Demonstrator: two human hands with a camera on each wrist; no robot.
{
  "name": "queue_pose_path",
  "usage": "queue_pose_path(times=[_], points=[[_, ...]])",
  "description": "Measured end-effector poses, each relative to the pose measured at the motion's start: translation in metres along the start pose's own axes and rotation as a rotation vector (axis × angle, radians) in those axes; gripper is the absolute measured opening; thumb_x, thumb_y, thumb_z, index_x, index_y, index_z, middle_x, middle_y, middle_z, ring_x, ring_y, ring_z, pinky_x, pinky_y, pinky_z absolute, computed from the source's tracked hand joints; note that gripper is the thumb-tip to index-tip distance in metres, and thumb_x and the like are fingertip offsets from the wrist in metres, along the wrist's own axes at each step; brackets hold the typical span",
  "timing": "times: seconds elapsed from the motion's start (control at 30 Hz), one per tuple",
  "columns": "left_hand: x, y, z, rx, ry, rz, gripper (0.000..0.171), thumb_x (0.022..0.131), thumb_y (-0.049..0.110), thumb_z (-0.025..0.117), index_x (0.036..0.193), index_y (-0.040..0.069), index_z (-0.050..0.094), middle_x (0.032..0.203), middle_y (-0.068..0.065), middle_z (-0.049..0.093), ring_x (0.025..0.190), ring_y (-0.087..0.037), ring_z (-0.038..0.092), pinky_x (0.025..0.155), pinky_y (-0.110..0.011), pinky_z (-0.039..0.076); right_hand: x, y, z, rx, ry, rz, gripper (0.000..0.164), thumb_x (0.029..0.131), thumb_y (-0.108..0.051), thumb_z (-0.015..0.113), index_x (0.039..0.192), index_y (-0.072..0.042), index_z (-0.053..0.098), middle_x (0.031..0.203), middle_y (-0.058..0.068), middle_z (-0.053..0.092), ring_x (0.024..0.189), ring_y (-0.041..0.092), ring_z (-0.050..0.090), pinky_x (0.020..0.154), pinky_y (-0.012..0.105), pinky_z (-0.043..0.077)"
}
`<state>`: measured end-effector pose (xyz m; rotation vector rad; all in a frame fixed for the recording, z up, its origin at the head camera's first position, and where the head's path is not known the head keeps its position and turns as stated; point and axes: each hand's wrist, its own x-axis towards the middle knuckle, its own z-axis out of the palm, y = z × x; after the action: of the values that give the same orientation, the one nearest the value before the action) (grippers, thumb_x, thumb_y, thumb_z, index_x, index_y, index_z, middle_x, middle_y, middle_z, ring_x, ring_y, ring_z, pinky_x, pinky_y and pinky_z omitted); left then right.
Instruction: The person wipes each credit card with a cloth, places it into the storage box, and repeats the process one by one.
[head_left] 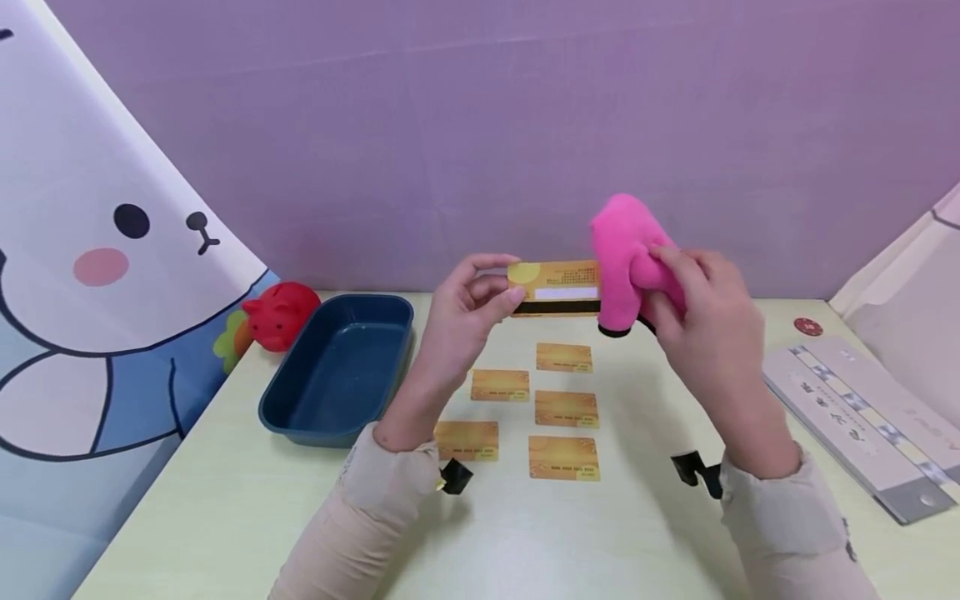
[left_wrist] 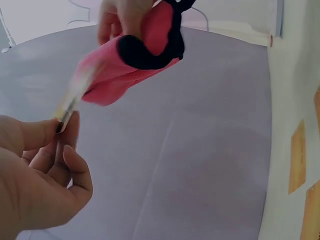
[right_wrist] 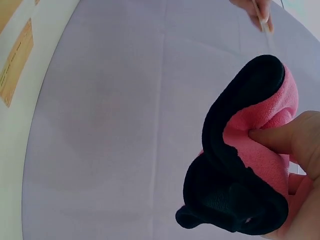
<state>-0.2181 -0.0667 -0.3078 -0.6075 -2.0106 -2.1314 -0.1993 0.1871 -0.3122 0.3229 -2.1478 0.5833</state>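
In the head view, my left hand [head_left: 461, 325] pinches the left end of a gold bank card [head_left: 557, 279] between thumb and fingers, its striped back facing me. My right hand [head_left: 708, 321] grips a bunched pink cloth [head_left: 622, 242] with black edging, which overlaps the card's right end. The left wrist view shows the card [left_wrist: 75, 97] edge-on, with its far end against the cloth [left_wrist: 107, 75]. Folds and black trim of the cloth [right_wrist: 255, 165] fill the right wrist view. Several gold cards lie on the table below, including one front card [head_left: 564, 458].
A dark blue tray [head_left: 270, 421] stands on the table at left, beside a red piggy bank [head_left: 281, 317]. On the right lie a grey-white flat box or book [head_left: 855, 425] and a small red disc [head_left: 808, 327]. A purple curtain [head_left: 480, 142] hangs behind.
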Motion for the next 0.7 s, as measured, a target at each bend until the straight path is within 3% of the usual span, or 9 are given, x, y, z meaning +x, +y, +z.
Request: queue_pose_path(times=[0.17,0.33,0.43,0.53,0.7], points=[[0.001,0.017,-0.018,-0.094,0.079,0.053,0.031,0.095,-0.002,0.063,0.125,0.003,0.059,0.084,0.010,0.073,0.076,-0.011,0.062,0.067,-0.022,0.045,0.004,0.007,-0.003,0.000,0.036,0.032,0.034,0.092,-0.010,0.066,0.125,-0.007,0.068,0.112,0.025,0.064,0.106,0.043,0.058,0.077,0.063,0.047],[0.010,0.039,-0.056,-0.026,0.211,0.037,0.030,0.095,0.005,0.067,0.123,0.014,0.063,0.088,0.006,0.074,0.080,-0.012,0.064,0.067,-0.023,0.045,0.006,0.012,-0.009,0.026,0.096,0.035,0.034,0.091,-0.010,0.066,0.125,-0.007,0.069,0.111,0.026,0.065,0.105,0.045,0.058,0.079,0.064,0.045],[0.023,0.047,-0.084,0.106,0.257,-0.030,0.031,0.095,0.012,0.069,0.124,0.019,0.064,0.092,0.004,0.074,0.086,-0.016,0.064,0.070,-0.023,0.047,0.006,0.015,-0.014,0.024,0.111,0.013,0.034,0.092,-0.012,0.065,0.125,-0.007,0.069,0.110,0.029,0.064,0.104,0.047,0.057,0.080,0.062,0.045],[0.037,0.048,-0.115,0.314,0.290,-0.117,0.033,0.095,0.017,0.069,0.128,0.021,0.063,0.095,0.003,0.069,0.089,-0.017,0.060,0.072,-0.022,0.048,0.005,0.015,-0.017,0.027,0.125,0.012,0.034,0.093,-0.013,0.064,0.126,-0.007,0.069,0.110,0.029,0.063,0.105,0.047,0.057,0.080,0.062,0.045],[0.050,0.031,-0.164,0.695,0.225,-0.262,0.037,0.098,0.012,0.062,0.135,0.009,0.059,0.101,-0.005,0.061,0.089,-0.016,0.057,0.066,-0.016,0.047,0.004,0.014,-0.019,0.043,0.147,0.029,0.033,0.092,-0.012,0.064,0.124,-0.008,0.070,0.111,0.030,0.064,0.106,0.047,0.057,0.081,0.062,0.044]])
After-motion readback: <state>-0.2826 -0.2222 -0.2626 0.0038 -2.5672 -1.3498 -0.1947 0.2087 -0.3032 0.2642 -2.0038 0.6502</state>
